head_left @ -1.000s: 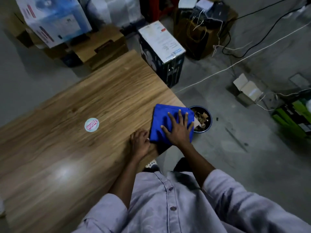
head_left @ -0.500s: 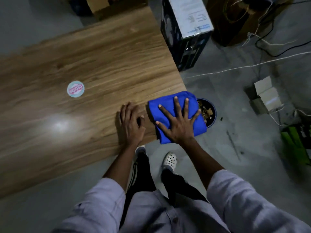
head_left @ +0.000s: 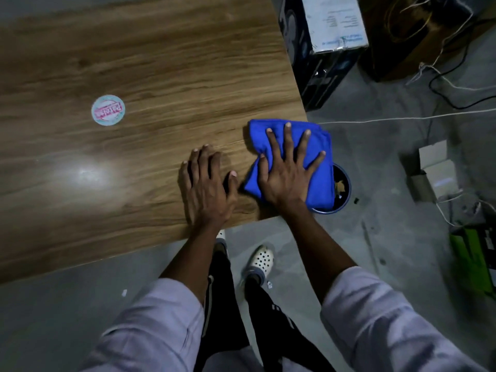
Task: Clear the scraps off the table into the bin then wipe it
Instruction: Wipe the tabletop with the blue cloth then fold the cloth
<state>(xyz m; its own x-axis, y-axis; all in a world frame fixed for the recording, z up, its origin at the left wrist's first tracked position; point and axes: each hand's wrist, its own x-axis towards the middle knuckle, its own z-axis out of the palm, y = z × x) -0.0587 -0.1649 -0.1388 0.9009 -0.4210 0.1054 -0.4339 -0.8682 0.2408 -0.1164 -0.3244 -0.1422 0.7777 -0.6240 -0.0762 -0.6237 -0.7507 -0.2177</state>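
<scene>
A blue cloth (head_left: 320, 178) lies over the near right corner of the wooden table (head_left: 150, 63), part of it hanging past the edge. My right hand (head_left: 288, 167) presses flat on the cloth with fingers spread. Beside it, my left hand (head_left: 206, 183) rests flat on the bare wood, fingers straight. On the floor just below that corner stands a dark round bin (head_left: 342, 191) with brown scraps inside; the cloth hides most of it.
A round pink-and-white sticker (head_left: 108, 110) sits on the table to the left. A dark printed box (head_left: 322, 44) stands by the table's far right side. Cables (head_left: 402, 119), a small cardboard box (head_left: 434, 170) and a green item (head_left: 472, 253) lie on the floor at right.
The view has tipped downward and closer. My right hand has slid the cloth a little along the table corner. My left hand has flattened from curled fingers onto the wood.
</scene>
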